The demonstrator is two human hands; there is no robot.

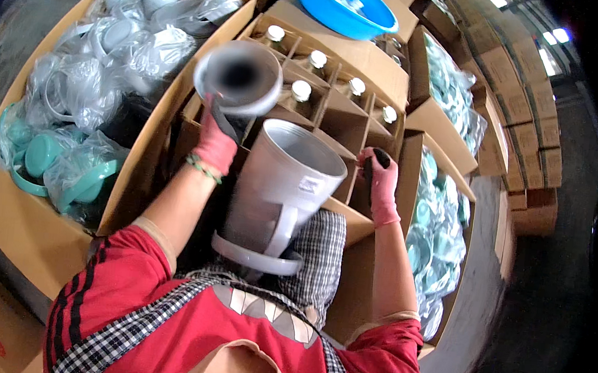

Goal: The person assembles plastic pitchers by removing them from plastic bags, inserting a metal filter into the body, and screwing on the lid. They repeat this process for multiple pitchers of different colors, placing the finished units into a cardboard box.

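My left hand [218, 140], in a pink and black work glove, grips a grey round cup-like piece [258, 99], blurred, with a dark round centre facing up. Just below and to the right, a large grey jug-like container [270, 183] stands tilted by my lap, its wide end open upward. It has a side handle and a ring at the bottom; neither hand touches it. My right hand [381, 184], gloved alike, is closed beside the divided carton [365, 136]; what its fingers hold, if anything, is hidden. Clear bottles with white caps [301, 90] occupy several of the carton's compartments.
To the left, an open carton [31, 235] is filled with bagged grey and teal plastic parts [76, 83]. A blue basin [343, 9] with small white pieces rests on flaps at the back. On the right are cartons of bagged teal parts [437, 223] and stacked boxes [519, 100].
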